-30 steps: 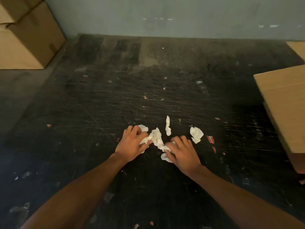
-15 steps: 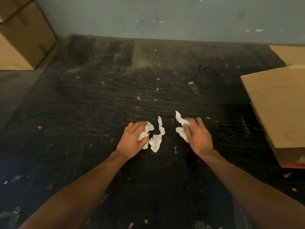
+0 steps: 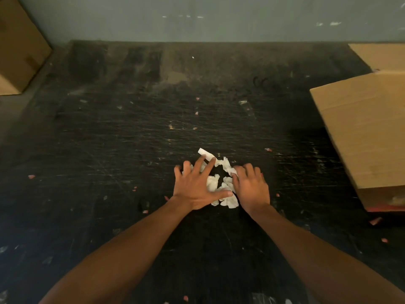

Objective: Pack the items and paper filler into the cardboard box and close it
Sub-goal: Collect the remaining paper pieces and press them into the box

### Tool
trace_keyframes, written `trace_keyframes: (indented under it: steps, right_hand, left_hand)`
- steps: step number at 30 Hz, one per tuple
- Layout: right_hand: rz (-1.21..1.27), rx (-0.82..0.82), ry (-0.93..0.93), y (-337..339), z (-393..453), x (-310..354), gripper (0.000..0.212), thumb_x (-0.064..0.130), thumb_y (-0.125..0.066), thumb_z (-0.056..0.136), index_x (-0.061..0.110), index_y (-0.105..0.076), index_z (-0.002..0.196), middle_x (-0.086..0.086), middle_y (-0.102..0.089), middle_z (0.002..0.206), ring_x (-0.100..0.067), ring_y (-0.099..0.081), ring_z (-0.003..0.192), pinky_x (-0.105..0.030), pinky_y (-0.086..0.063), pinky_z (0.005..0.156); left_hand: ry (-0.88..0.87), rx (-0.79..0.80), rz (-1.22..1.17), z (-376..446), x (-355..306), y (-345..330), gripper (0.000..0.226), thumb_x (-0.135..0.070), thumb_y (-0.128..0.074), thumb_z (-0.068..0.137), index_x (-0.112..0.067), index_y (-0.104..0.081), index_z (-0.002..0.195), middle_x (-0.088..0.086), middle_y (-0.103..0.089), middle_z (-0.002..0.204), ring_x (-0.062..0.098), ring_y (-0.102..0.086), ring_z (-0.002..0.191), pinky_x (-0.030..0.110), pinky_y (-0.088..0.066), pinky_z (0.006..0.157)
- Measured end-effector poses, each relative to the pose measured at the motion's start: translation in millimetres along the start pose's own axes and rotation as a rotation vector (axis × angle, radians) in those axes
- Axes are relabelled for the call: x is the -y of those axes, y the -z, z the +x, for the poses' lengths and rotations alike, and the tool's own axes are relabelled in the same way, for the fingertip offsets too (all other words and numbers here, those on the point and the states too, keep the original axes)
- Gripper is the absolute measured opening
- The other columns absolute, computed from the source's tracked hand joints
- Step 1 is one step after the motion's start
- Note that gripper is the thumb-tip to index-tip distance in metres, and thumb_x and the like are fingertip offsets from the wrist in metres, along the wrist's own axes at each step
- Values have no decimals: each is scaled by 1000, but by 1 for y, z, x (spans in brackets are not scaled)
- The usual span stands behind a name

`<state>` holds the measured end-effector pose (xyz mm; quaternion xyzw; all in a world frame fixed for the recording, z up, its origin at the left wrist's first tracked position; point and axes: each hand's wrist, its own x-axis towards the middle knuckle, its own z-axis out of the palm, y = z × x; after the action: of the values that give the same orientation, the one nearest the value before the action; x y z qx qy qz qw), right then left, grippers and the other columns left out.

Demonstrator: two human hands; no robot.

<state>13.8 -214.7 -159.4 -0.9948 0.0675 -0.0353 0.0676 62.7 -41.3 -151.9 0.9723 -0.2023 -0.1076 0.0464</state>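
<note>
Together, left hand (image 3: pixel 195 187) and right hand (image 3: pixel 251 187) press on white paper filler (image 3: pixel 221 187).

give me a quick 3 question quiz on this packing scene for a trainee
1. True or false: the paper is already inside the box.
2. Which hand has its fingers spread wide over the paper? A) left hand B) right hand C) neither
3. Fill in: the paper lies on the dark scratched ____.

Key:
1. False. The crumpled white pieces lie on the table, between the two hands; the box stands apart at the right.
2. A. The left hand is splayed flat over the pieces; the right hand has its fingers curled against them.
3. table
</note>
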Motion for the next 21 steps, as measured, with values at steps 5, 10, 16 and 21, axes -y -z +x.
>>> trace_keyframes:
  steps: [5,10,16,21]
  right_hand:
    - [10,14,44,4,2,-3,33,31,-50,96,15,-57,123,-10,-60,110,-27,-60,98,-46,-54,82]
    - [30,102,45,12,5,-7,36,32,-45,100,17,-50,132,-10,-59,118,-29,-63,101,-43,-54,79]
    - [10,310,-16,27,7,-5,40,22,-47,100,18,-37,139,-11,-54,133,-32,-54,119,-44,-45,94]
    - [157,299,-170,44,-18,-11,33,26,-45,101,19,-46,133,-11,-59,125,-30,-57,115,-43,-47,92]
  left_hand:
    - [44,-86,-9,5,-7,-7,88,-91,-28,73,-40,-29,145,-1,-29,150,30,-34,124,55,-28,104]
    - [-79,-186,-21,10,-5,-9,44,-51,-50,94,-28,-46,131,3,-42,139,25,-40,121,41,-41,98]
    - [-98,-153,-170,5,-3,8,38,-34,-58,95,-17,-43,125,5,-61,119,24,-62,107,40,-53,84]
    - [-21,-91,-296,-17,6,25,35,-34,-56,96,-19,-41,125,9,-66,109,26,-66,100,45,-55,85]
